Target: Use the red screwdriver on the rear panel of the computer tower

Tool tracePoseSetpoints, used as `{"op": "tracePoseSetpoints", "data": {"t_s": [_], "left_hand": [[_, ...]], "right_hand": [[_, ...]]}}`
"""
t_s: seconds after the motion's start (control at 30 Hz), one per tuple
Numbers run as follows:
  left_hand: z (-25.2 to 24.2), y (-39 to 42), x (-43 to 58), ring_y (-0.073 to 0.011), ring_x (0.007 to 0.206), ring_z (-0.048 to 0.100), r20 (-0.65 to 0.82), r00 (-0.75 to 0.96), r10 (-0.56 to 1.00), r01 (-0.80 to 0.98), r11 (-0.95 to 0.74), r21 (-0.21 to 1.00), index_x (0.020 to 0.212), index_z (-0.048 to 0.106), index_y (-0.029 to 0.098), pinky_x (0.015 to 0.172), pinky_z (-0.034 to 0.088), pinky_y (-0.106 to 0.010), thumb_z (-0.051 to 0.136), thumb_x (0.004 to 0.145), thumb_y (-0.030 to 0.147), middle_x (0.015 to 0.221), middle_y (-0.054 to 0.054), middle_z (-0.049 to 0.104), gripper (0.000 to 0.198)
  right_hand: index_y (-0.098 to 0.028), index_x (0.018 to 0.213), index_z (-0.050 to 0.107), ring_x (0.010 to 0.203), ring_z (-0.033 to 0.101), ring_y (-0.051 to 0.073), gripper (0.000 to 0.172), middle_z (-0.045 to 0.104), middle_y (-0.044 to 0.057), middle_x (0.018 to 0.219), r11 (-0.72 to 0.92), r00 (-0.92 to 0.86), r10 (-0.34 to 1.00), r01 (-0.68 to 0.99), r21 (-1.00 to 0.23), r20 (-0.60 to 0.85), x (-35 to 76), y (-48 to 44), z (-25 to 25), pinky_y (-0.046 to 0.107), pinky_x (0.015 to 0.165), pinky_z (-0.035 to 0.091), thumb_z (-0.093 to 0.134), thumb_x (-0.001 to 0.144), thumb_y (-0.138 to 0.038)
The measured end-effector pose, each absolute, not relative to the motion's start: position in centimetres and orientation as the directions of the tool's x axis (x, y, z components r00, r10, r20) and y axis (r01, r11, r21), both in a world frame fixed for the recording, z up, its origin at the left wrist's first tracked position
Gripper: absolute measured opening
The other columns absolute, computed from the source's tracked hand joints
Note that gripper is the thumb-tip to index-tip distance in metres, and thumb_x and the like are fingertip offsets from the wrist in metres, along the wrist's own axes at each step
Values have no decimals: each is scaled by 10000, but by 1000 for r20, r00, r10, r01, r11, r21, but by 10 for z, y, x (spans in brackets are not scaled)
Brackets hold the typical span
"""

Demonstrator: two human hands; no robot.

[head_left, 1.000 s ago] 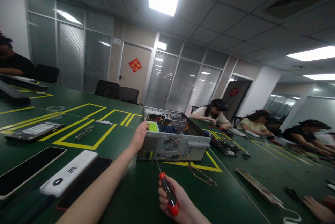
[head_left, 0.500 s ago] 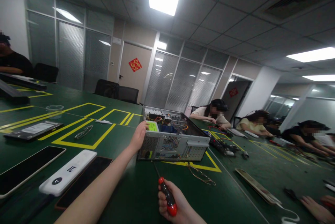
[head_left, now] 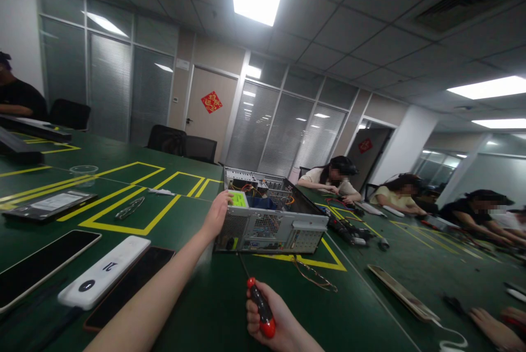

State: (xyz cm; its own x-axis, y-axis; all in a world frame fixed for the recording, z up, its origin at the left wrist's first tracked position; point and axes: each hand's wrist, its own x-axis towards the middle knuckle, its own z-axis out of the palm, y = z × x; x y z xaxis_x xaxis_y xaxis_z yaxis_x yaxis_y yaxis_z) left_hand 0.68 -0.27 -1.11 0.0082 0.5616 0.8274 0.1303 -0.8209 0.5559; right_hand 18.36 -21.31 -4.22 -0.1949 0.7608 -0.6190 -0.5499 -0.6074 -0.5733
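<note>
An opened computer case [head_left: 255, 226] lies on the green table with its rear panel toward me. Inside it are cables, a fan-grille area and a power supply [head_left: 238, 199] with a bright green label. My left hand [head_left: 217, 214] grips the case's left rear corner, fingers over the top edge beside the power supply. My right hand [head_left: 263, 311] is wrapped round the red and black handle of a screwdriver [head_left: 261, 308]. Its thin shaft points up toward the bottom left of the rear panel; whether the tip touches the case I cannot tell.
To the left lie a hard drive [head_left: 51, 204], a clear plastic cup [head_left: 84, 172], a white power bank [head_left: 104, 271] and dark phones [head_left: 47, 267]. Thin wires [head_left: 314, 275] lie before the case. A phone [head_left: 402, 293] is on the right, near another person's hand [head_left: 491, 327]. Several people sit around.
Almost nothing differs. The whole view has shifted very slightly; both hands, the screwdriver and the case keep the same positions relative to one another.
</note>
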Motion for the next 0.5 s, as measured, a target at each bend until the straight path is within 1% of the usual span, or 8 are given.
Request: {"op": "tracePoseSetpoints", "data": {"t_s": [0.13, 0.3, 0.5], "left_hand": [[-11, -3, 6, -265, 1298, 565, 833, 11, 553, 131, -826, 548, 930, 646, 211, 1169, 415, -484, 276, 1023, 555, 1153, -118, 693, 513], [-11, -4, 6, -261, 1298, 569, 835, 11, 550, 140, -828, 543, 937, 646, 205, 1172, 413, -479, 280, 1026, 544, 1168, -118, 692, 507], [-9, -6, 5, -262, 1308, 563, 834, 23, 551, 137, -828, 544, 946, 646, 212, 1170, 417, -482, 282, 1028, 528, 1159, -112, 694, 488]], "right_hand": [[-147, 734, 600, 413, 411, 57, 413, 465, -39, 494, -595, -198, 765, -583, -554, -613, 186, -211, -43, 137, 451, 265, 448, 1006, -418], [-143, 714, 595, 390, 369, 57, 505, 444, -45, 468, -617, -203, 749, -560, -552, -631, 185, -211, -40, 144, 428, 231, 340, 1039, -434], [-143, 720, 595, 390, 386, 60, 531, 444, -46, 462, -629, -200, 737, -550, -549, -645, 183, -212, -37, 144, 431, 245, 312, 1048, -451]]}}
